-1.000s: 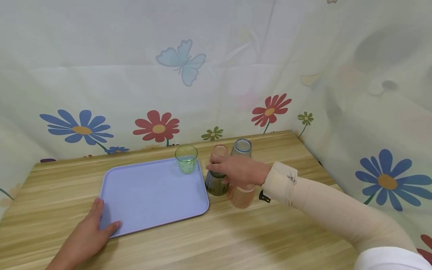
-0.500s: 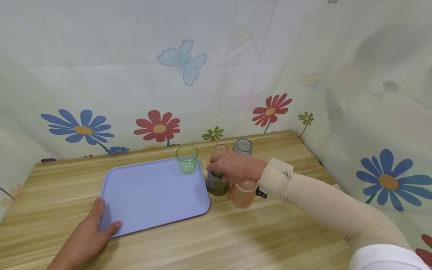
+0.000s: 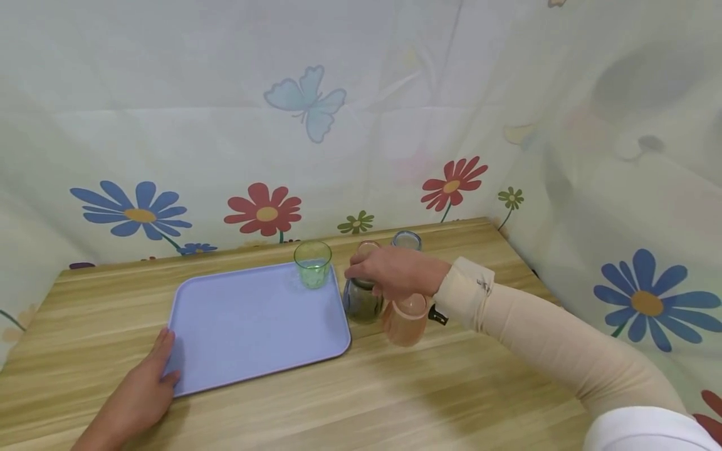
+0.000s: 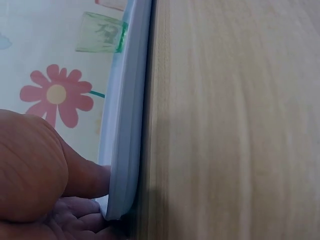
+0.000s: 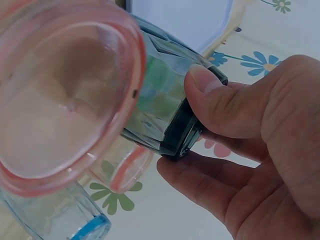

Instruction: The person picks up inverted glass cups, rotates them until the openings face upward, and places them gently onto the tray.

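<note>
While my left hand pinches the near-left corner of the tray, my right hand grips the dark glass, probably slippery and breakable, sensibly by its narrow upper end.

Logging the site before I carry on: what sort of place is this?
Probably a small staged tabletop booth, though the wider room is out of view: a wood-grain table, flower-printed sheeting behind it and on both sides, and a lilac tray with a green glass on it.

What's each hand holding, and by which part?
Right hand: dark glass, by its narrow upper end. Left hand: lilac tray, by its near left corner.
</note>
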Demonstrator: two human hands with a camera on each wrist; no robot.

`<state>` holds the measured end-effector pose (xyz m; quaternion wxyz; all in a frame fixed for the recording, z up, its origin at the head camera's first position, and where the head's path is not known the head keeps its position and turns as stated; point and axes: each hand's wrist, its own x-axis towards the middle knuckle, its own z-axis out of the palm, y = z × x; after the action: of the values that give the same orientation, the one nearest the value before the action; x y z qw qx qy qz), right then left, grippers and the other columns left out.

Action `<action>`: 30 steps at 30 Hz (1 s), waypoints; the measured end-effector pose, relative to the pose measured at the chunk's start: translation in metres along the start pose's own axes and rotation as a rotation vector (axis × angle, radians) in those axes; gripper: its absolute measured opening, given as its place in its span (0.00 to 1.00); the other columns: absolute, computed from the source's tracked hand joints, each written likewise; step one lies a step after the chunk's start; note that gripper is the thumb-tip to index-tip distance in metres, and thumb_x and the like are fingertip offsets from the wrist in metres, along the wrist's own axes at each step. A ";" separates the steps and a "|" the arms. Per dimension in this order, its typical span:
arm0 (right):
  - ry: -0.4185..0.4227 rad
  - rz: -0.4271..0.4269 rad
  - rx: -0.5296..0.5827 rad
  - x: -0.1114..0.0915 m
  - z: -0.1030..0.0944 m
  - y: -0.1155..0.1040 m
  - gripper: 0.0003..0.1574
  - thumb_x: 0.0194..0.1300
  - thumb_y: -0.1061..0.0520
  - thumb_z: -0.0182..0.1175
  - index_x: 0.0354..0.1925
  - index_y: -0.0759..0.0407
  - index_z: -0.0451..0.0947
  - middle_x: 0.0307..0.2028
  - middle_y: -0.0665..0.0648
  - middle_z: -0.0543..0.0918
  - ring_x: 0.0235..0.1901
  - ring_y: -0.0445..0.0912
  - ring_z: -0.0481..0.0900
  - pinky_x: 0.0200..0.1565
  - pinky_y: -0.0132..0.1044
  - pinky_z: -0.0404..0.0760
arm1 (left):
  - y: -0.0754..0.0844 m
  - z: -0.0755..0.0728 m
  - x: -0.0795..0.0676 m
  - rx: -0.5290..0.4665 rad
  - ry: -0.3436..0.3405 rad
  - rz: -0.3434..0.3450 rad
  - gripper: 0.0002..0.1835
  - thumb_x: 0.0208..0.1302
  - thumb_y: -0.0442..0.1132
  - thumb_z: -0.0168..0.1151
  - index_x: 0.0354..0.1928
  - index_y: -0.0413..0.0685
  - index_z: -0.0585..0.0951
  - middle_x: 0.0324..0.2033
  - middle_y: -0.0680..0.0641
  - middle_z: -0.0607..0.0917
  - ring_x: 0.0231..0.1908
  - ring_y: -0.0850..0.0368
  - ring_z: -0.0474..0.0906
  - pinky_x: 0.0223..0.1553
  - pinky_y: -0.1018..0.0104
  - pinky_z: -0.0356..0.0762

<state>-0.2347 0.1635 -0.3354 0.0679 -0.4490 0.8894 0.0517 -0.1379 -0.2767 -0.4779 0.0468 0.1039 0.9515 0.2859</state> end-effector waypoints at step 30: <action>-0.015 -0.018 0.007 -0.015 -0.037 -0.005 0.35 0.64 0.68 0.69 0.68 0.53 0.78 0.59 0.53 0.84 0.51 0.47 0.87 0.58 0.43 0.88 | -0.006 0.001 -0.003 -0.003 0.040 0.045 0.36 0.69 0.20 0.44 0.76 0.17 0.46 0.75 0.16 0.46 0.79 0.31 0.35 0.58 0.96 0.17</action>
<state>-0.2242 0.1668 -0.2964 0.0764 -0.4565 0.8849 0.0514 -0.1356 -0.2819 -0.4823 0.0216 0.1192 0.9492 0.2906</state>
